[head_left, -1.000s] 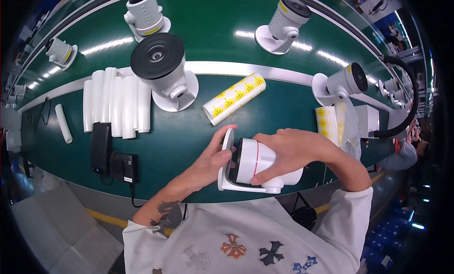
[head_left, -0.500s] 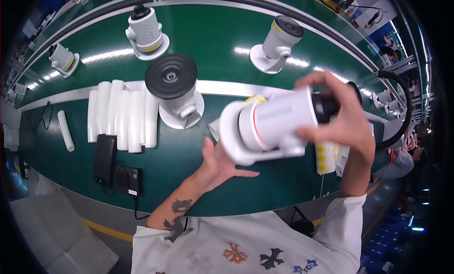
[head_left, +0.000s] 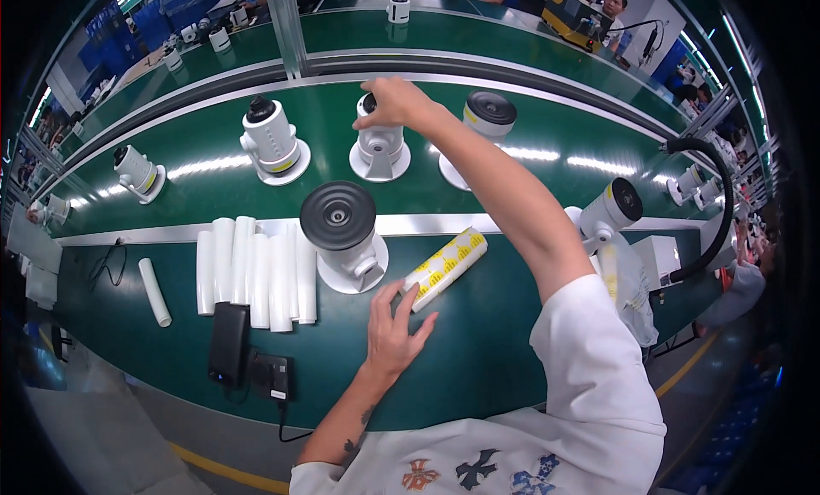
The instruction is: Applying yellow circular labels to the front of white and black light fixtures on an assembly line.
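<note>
At the far middle of the bench, my right hand (head_left: 393, 104) is closed around the black top of a white cylindrical device (head_left: 380, 143) on a round-footed stand. That device stands upright on the green surface. My left hand (head_left: 395, 331) is nearer to me, fingers apart, its fingertips against or just beside the near end of a roll of yellow-and-white labels (head_left: 449, 268). Whether they touch it, I cannot tell. Left of the roll stands a similar white device (head_left: 348, 260) with a wide black disc facing up.
Several white tubes (head_left: 256, 273) lie side by side at left, a single tube (head_left: 155, 292) farther left. A black power brick (head_left: 229, 345) and a black box (head_left: 270, 375) sit in front. More white devices (head_left: 275, 145) line the back; a black hose (head_left: 726, 196) curves at right.
My right hand has carried the white device from near me to the far middle, where it now stands. My left hand has come away from its base to beside the label roll.
</note>
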Demonstrator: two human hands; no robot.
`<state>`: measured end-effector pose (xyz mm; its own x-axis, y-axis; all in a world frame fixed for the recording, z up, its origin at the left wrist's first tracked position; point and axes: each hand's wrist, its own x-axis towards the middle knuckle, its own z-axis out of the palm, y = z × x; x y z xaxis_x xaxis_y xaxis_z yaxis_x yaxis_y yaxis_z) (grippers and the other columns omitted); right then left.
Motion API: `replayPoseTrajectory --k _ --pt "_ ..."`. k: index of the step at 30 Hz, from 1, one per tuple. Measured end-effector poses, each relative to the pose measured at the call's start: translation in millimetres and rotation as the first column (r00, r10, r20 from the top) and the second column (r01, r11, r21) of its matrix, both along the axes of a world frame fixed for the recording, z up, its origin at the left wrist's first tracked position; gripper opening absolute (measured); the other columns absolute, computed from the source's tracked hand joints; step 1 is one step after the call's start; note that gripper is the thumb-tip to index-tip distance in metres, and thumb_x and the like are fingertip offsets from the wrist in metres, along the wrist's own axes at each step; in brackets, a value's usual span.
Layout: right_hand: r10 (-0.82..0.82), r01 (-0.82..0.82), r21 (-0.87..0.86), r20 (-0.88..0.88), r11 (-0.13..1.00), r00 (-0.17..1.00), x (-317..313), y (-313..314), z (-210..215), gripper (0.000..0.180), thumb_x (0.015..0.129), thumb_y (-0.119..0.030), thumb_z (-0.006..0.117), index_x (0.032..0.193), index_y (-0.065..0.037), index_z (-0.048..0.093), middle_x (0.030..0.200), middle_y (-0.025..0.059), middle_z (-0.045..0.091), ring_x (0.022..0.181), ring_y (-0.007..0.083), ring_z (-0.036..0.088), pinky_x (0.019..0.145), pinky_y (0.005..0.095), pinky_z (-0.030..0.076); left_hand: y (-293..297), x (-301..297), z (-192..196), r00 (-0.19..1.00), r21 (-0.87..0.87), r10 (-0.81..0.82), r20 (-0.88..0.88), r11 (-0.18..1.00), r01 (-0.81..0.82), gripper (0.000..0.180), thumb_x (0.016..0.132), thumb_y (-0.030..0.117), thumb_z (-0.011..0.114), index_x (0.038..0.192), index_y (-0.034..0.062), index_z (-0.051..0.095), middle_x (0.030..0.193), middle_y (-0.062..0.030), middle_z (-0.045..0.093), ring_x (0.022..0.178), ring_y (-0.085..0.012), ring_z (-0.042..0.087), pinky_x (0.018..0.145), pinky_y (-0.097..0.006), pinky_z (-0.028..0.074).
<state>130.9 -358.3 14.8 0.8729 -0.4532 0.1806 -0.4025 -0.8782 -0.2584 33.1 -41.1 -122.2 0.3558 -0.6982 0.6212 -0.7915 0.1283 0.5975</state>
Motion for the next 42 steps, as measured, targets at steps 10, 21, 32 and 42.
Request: replayPoseTrajectory --k 10,21,32,42 --pt "-0.123 0.124 0.252 -0.019 0.96 0.992 -167 -68 21 0.115 0.058 -0.04 0.088 0.146 0.001 0.027 0.139 0.0271 0.044 0.127 0.0325 0.048 0.108 0.0365 0.035 -15 6 -13 0.999 0.142 -0.05 0.004 0.989 0.048 0.046 0.079 0.01 0.073 0.121 0.0018 0.057 0.117 -0.0181 0.054 0.109 -0.037 0.054 0.092 -0.047 0.046" --pt "-0.171 0.051 0.32 0.359 0.946 0.917 -323 107 95 0.12 0.049 -0.018 0.09 0.148 -0.002 0.025 0.118 0.0142 0.056 0.11 0.0251 0.058 0.098 0.0355 0.046 36 9 45 0.647 -0.242 -0.255 -0.719 0.964 0.111 0.051 0.08 -0.011 0.066 0.126 -0.002 0.045 0.121 -0.0146 0.05 0.11 -0.0231 0.058 0.088 -0.031 0.054" --pt "0.327 -0.24 0.559 -0.058 0.794 0.943 -310 246 48 0.092 0.066 -0.031 0.083 0.139 0.002 0.037 0.132 0.0226 0.041 0.109 0.0415 0.055 0.081 0.0392 0.053 -4 22 60 0.382 -0.351 -0.489 -0.784 0.857 0.376 0.056 0.082 -0.011 0.064 0.131 0.0023 0.04 0.126 -0.0174 0.049 0.107 -0.0206 0.057 0.073 -0.027 0.056" --pt "0.24 -0.291 0.403 0.172 0.868 0.955 -289 259 21 0.092 0.064 -0.035 0.083 0.135 0.005 0.04 0.124 0.0206 0.049 0.102 0.0369 0.058 0.077 0.0383 0.054 -35 22 75 0.577 -0.321 -0.56 -0.594 0.824 0.467 0.028 0.079 -0.002 0.073 0.104 0.001 0.06 0.117 -0.0144 0.059 0.1 -0.0198 0.062 0.076 -0.029 0.056"
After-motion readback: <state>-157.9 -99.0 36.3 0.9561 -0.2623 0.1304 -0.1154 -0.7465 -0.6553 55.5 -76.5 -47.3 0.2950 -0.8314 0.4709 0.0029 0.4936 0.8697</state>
